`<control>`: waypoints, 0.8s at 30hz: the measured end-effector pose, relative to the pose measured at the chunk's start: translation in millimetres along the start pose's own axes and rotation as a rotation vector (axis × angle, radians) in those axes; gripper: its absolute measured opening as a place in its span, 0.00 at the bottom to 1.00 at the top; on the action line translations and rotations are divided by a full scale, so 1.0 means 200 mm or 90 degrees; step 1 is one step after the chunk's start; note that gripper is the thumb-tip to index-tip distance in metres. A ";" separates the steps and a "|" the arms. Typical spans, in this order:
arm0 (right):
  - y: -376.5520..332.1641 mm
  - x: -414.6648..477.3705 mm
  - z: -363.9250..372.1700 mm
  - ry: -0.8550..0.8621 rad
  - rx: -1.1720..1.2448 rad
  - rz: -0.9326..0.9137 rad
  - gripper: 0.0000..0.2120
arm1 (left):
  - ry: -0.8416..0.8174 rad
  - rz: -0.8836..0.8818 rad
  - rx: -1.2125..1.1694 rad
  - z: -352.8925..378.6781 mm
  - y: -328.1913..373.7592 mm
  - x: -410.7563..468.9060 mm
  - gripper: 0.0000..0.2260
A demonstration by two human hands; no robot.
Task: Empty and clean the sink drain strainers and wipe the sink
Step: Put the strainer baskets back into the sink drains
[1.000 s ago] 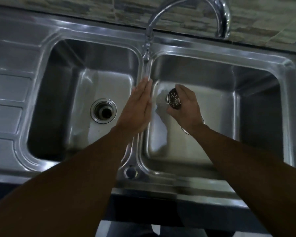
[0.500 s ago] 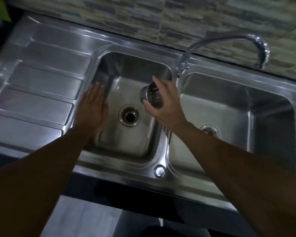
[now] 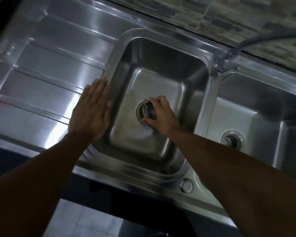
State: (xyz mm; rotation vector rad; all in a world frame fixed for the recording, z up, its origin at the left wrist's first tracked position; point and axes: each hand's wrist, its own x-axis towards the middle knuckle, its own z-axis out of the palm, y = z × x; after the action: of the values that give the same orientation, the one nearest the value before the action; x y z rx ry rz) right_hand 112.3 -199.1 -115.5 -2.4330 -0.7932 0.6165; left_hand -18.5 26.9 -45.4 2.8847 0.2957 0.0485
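Head view: the perforated strainer (image 3: pixel 149 111) was held tilted at the drain (image 3: pixel 140 117) of the left basin (image 3: pixel 161 79), pinched at its rim by the curled fingers of the right hand (image 3: pixel 161 115). It was judged light, rigid and slippery when wet, best taken by the rim. The left hand (image 3: pixel 91 110) was laid flat, fingers straight, on the basin's edge beside the drainboard (image 3: pixel 46 79).

Right hand (image 3: pixel 162 115) and strainer (image 3: pixel 149 111) block the drain (image 3: pixel 140 117), open basin floor (image 3: pixel 161 82) around the drain, left hand (image 3: pixel 91 113) flat on the rim (image 3: pixel 111 65) left of it, tap (image 3: pixel 229 55) behind it to the right.
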 end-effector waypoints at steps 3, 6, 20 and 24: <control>0.01 0.05 0.05 -0.004 -0.051 0.011 0.40 | 0.014 0.002 0.001 0.01 0.00 0.00 0.26; 0.01 0.08 0.09 -0.007 -0.115 0.007 0.40 | 0.025 0.009 0.007 0.02 0.00 0.00 0.25; 0.04 0.03 0.15 -0.018 -0.125 0.025 0.40 | 0.033 0.016 0.036 0.04 0.00 -0.01 0.25; 0.01 -0.03 0.09 -0.008 -0.094 0.020 0.38 | 0.029 0.020 0.023 0.02 0.00 0.00 0.25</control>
State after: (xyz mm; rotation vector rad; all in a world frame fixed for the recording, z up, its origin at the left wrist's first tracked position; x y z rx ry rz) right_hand 99.3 -199.7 -128.5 -2.5810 -0.8341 0.6042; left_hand -19.1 26.3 -50.3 2.9270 0.2622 0.1161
